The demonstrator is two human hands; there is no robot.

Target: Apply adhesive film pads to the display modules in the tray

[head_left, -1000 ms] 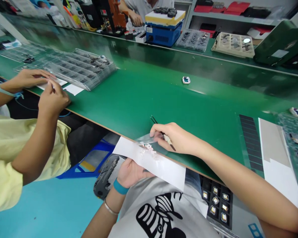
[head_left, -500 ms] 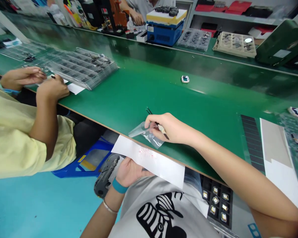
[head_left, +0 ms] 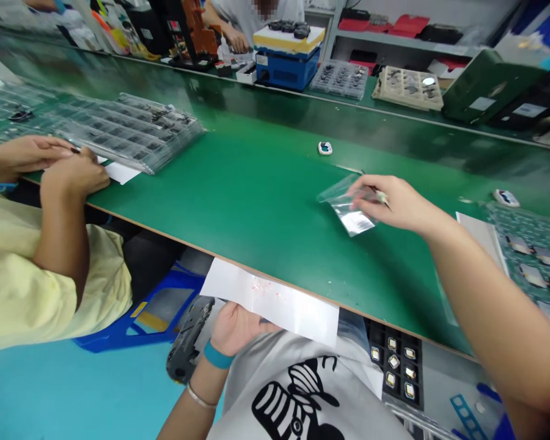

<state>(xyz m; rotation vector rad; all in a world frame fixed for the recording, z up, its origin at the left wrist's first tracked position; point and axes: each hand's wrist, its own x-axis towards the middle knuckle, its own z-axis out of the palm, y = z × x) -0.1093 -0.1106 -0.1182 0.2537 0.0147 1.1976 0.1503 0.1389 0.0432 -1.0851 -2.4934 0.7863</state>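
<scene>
My right hand (head_left: pixel 385 198) is closed on a clear plastic bag (head_left: pixel 355 217) above the green table (head_left: pixel 238 201), with tweezers (head_left: pixel 381 197) also held in its fingers. Below the table's front edge, my left hand (head_left: pixel 238 327) is under a strip of white paper (head_left: pixel 302 311), palm up; the paper hides part of its fingers. Small pinkish bits (head_left: pixel 261 286) lie on the paper. Beyond the bag, a small white square part (head_left: pixel 325 148) rests on the table.
At left, a co-worker's hands (head_left: pixel 71 174) are beside stacked clear trays (head_left: pixel 132 131). A similar part (head_left: pixel 506 198) and a tray of parts (head_left: pixel 536 256) are at right. A black tray (head_left: pixel 394 370) sits below the edge. Across the table stands a blue box (head_left: pixel 286 67).
My right hand has moved away from my body and to the right, carrying the bag and tweezers off the paper's edge. My left hand and the paper have barely moved.
</scene>
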